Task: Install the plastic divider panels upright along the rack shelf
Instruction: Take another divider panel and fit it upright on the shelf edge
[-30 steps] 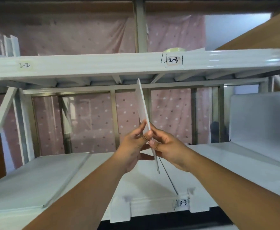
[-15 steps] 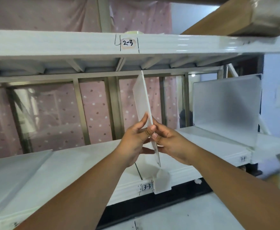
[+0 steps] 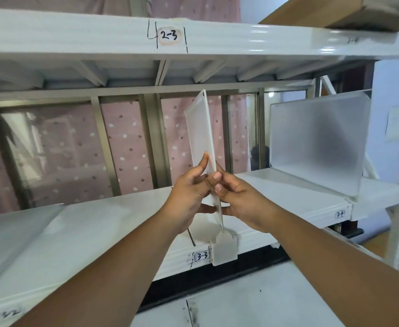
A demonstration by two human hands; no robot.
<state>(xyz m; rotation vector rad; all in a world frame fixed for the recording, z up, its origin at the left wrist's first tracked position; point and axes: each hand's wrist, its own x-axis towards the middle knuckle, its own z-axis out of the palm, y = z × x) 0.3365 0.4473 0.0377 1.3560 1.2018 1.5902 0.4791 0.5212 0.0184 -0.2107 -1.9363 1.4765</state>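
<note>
Head view: both hands, left [image 3: 186,197] and right [image 3: 241,199], fingers pinching upright divider panel [image 3: 200,131] above clip [image 3: 224,250] on shelf [image 3: 99,223] edge.

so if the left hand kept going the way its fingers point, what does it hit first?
The divider panel itself: the left hand points up and right, fingers already on its face. Beyond it, likely the right hand, though depth is unclear.
</note>
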